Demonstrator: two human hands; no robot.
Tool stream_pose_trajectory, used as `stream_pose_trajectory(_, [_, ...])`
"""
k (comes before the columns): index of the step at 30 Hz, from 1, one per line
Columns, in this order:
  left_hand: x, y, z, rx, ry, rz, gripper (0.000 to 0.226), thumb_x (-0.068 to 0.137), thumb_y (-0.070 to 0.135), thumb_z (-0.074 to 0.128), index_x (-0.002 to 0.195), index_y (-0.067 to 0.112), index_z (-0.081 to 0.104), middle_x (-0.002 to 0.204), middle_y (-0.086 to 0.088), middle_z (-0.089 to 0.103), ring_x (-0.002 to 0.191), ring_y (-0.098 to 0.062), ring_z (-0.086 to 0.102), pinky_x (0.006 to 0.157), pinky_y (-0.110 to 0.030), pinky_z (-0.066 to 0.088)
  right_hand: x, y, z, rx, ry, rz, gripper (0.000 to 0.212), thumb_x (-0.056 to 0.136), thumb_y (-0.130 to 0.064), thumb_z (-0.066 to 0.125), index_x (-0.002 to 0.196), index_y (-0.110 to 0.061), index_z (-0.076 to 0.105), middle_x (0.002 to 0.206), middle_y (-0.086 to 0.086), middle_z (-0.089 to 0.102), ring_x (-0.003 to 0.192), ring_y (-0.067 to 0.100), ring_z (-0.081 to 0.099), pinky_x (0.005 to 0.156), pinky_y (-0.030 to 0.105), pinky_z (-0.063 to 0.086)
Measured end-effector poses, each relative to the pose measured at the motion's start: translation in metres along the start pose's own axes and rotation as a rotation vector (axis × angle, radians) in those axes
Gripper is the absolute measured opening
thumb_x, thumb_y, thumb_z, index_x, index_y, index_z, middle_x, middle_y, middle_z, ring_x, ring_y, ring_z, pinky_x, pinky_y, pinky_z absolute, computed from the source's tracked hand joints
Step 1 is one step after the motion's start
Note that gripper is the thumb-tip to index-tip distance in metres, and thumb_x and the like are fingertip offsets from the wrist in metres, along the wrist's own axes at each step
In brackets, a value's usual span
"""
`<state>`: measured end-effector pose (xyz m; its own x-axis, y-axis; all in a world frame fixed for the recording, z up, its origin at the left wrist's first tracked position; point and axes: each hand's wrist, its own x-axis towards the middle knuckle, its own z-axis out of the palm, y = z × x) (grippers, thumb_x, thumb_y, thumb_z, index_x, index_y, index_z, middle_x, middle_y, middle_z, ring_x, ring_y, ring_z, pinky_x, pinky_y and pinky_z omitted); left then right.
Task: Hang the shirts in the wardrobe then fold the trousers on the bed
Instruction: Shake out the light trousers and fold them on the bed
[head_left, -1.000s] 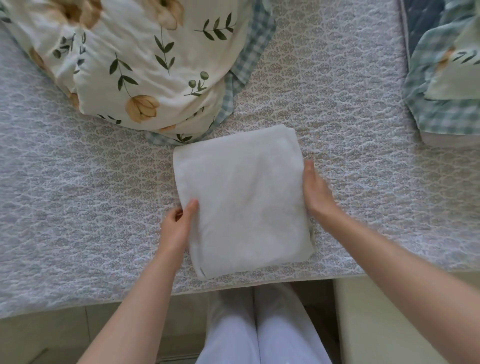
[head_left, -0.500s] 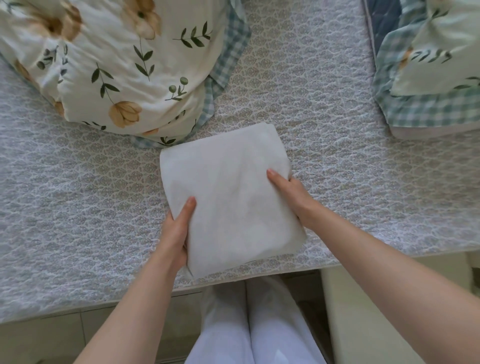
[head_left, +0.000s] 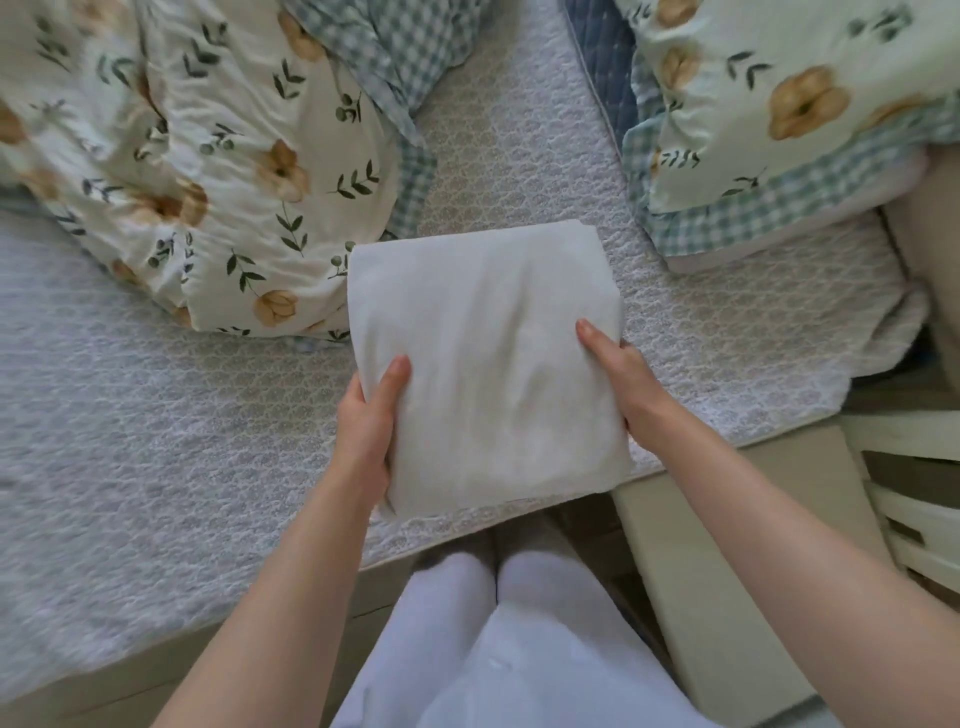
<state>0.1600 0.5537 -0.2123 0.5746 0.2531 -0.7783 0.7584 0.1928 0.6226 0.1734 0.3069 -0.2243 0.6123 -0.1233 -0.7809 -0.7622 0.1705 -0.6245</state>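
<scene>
Trousers (head_left: 483, 364) shifted toward the duvet (head_left: 208, 156); left hand (head_left: 366, 426), right hand (head_left: 626, 382) fingers (head_left: 597, 340) grip them.

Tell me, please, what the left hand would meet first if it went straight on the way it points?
The left hand grips the folded trousers; beyond them its line probably reaches the floral duvet first, at its checked border, though depth is unclear.

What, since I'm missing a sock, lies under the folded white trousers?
Around the folded trousers the quilted bed cover shows. The left hand and right hand grip their sides, thumbs on top, fingers hidden beneath. Anything under the middle is covered.
</scene>
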Motion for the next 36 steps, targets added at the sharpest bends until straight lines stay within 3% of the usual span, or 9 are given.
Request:
stream_pose_trajectory(4, [-0.027,0.025,0.007,0.074,-0.077,0.027,0.037,0.089,0.041,0.067,0.121,0.025,0.059,0.105,0.004,0.071,0.092,-0.017,0.069,0.068,-0.032,0.053,-0.046,-0.013,-0.014,0.06,0.043,-0.061,0.04,0.093,-0.037,0.06,0.123,-0.011,0.061,0.112,0.004,0.071,0.1,0.021,0.069,0.091,0.037,0.055])
stream_pose_trajectory(11, [-0.059,0.058,0.001,0.244,-0.296,0.109,0.025,0.088,0.041,0.068,0.109,0.032,0.06,0.1,0.004,0.073,0.083,-0.014,0.072,0.064,-0.031,0.055,-0.124,0.008,-0.008,0.281,0.223,-0.137,0.035,0.093,-0.038,0.06,0.119,-0.016,0.063,0.107,0.0,0.073,0.096,0.018,0.071,0.081,0.032,0.055])
stream_pose_trajectory(17, [-0.087,0.073,-0.002,0.415,-0.473,0.184,0.033,0.086,0.043,0.07,0.115,0.028,0.061,0.1,0.0,0.075,0.087,-0.022,0.073,0.072,-0.041,0.059,-0.193,0.042,0.007,0.485,0.399,-0.186,0.04,0.091,-0.042,0.06,0.123,-0.017,0.063,0.108,0.0,0.073,0.098,0.02,0.07,0.086,0.038,0.054])
stream_pose_trajectory(20, [-0.112,0.074,0.001,0.492,-0.569,0.212,0.039,0.085,0.043,0.071,0.119,0.027,0.061,0.101,0.0,0.074,0.089,-0.022,0.072,0.073,-0.042,0.059,-0.234,0.058,0.008,0.56,0.455,-0.215,0.039,0.092,-0.044,0.058,0.122,-0.019,0.063,0.108,-0.001,0.073,0.096,0.018,0.071,0.08,0.035,0.054])
stream_pose_trajectory(24, [-0.153,0.062,0.011,0.586,-0.703,0.238,0.03,0.086,0.043,0.07,0.112,0.029,0.064,0.099,0.001,0.075,0.091,-0.023,0.072,0.077,-0.044,0.059,-0.292,0.087,0.001,0.641,0.547,-0.256,0.04,0.092,-0.047,0.057,0.123,-0.022,0.06,0.109,-0.004,0.073,0.096,0.016,0.071,0.079,0.033,0.053])
stream_pose_trajectory(31, [-0.239,0.005,0.026,0.776,-0.897,0.299,0.029,0.087,0.045,0.068,0.107,0.025,0.067,0.091,0.002,0.075,0.083,-0.02,0.072,0.067,-0.036,0.057,-0.393,0.161,-0.009,0.772,0.831,-0.266,0.043,0.089,-0.054,0.057,0.12,-0.025,0.06,0.108,-0.006,0.072,0.094,0.014,0.071,0.079,0.033,0.054])
stream_pose_trajectory(36, [-0.294,-0.046,0.013,0.845,-1.006,0.3,0.02,0.089,0.043,0.067,0.099,0.026,0.067,0.082,0.006,0.076,0.074,-0.014,0.073,0.06,-0.029,0.055,-0.455,0.214,-0.006,0.803,0.996,-0.269,0.051,0.087,-0.059,0.057,0.127,-0.026,0.059,0.112,-0.007,0.07,0.1,0.015,0.069,0.09,0.039,0.054])
